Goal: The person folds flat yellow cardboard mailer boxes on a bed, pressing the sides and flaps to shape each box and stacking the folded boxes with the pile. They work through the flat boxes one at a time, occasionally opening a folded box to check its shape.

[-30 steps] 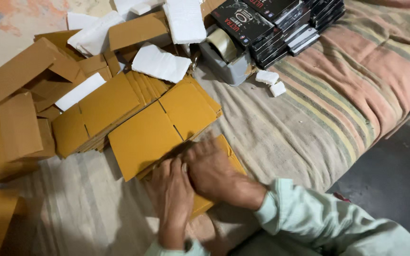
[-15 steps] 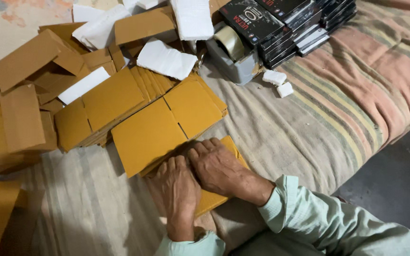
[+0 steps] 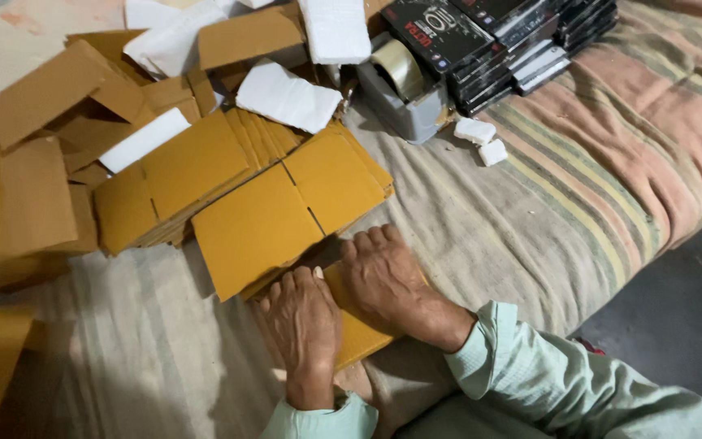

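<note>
Bedding-level, both hands [image 3: 343,301] stay pressing yellow cardboard [image 3: 363,333].

flat tan cartons [image 3: 253,215], black boxes [image 3: 481,36] behind

Head cam, looks steeply down, close over hands [image 3: 343,305]; prob. tilted.

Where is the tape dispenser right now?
In the head view the tape dispenser sits top centre on the striped cloth, between the white foam sheets and the black boxes.
</note>
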Motion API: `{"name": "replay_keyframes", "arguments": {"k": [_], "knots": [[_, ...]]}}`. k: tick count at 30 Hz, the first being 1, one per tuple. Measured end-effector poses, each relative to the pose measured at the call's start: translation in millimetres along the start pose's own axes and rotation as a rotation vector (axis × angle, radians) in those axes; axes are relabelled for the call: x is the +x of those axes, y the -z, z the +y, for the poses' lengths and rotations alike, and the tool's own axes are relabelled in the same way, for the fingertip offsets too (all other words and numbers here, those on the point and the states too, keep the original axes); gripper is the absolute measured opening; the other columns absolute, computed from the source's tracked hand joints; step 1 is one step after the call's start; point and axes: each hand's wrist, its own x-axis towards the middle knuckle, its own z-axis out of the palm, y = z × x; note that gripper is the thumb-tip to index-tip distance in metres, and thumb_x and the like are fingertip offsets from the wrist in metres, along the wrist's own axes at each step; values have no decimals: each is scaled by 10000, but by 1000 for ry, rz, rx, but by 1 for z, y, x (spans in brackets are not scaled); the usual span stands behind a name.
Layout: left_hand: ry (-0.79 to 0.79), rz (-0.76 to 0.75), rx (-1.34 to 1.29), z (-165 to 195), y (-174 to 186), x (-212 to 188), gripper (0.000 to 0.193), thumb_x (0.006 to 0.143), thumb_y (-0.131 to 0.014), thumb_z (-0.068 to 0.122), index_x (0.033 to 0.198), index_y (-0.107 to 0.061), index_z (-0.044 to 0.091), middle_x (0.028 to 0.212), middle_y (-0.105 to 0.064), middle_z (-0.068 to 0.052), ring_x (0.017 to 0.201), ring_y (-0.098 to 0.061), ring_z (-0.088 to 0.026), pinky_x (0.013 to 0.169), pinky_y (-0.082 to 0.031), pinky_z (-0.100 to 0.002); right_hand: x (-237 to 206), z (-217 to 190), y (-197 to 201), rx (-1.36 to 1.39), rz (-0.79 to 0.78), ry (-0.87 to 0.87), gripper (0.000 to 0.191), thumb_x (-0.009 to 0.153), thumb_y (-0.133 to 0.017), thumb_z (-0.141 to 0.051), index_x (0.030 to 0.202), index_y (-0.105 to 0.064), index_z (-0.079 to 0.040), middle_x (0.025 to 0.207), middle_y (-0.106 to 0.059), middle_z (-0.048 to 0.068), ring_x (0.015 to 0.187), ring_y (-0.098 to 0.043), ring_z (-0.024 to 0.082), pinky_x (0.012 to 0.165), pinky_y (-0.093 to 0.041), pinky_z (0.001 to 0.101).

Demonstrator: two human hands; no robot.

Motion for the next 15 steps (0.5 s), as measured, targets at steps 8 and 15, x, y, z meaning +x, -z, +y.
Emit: {"name": "replay_keyframes", "arguments": {"k": [8, 15], "knots": [[-217, 87, -93, -5, 6, -4, 148, 891, -550, 162, 944, -625, 46, 980, -677, -171, 1020, -615, -372, 894, -445, -514, -3, -8, 7, 92, 78, 131, 280, 865, -623, -270, 930, -636, 2, 856, -601, 161, 832, -573, 317, 777, -414, 426], [-68, -27, -8, -6, 12, -7, 219, 983, -516, 258, 961, -619, 67, 998, -666, -164, 1038, -606, -352, 940, -437, -513, -3, -8, 2, 47, 43, 39, 266, 897, -619, -283, 918, -628, -18, 837, -613, 162, 805, -581, 330, 778, -423, 445]]}}
